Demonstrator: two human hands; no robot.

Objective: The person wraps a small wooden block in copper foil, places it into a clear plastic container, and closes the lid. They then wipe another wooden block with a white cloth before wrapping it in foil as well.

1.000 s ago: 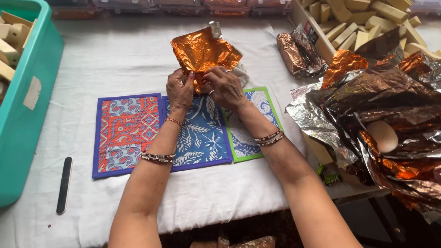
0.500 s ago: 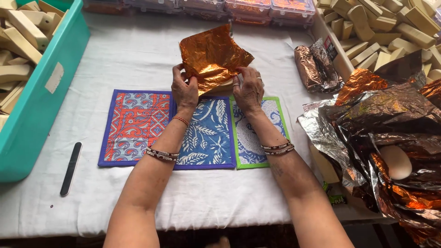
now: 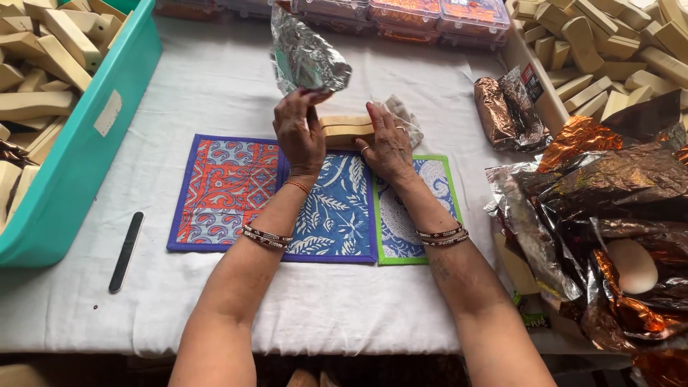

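My left hand (image 3: 299, 131) pinches a sheet of foil (image 3: 304, 59) that stands up with its silver side toward me. A tan wooden block (image 3: 345, 132) lies between my hands at the top edge of the blue leaf-patterned mat (image 3: 337, 215). My right hand (image 3: 389, 143) rests against the right end of that block, fingers curled on it. An orange and blue mat (image 3: 222, 190) lies to the left and a green-edged mat (image 3: 405, 222) to the right. Bangles circle both wrists.
A teal bin (image 3: 93, 136) of wooden blocks stands at the left. A box of more blocks (image 3: 609, 50) is at the back right. Crumpled copper foil sheets (image 3: 609, 208) pile at the right, a pale egg shape (image 3: 632, 265) among them. A black file (image 3: 126, 251) lies front left.
The foil, which lay orange side up over the block, has been lifted upright by my left hand, showing its silver side. The wooden block is now uncovered between my hands.
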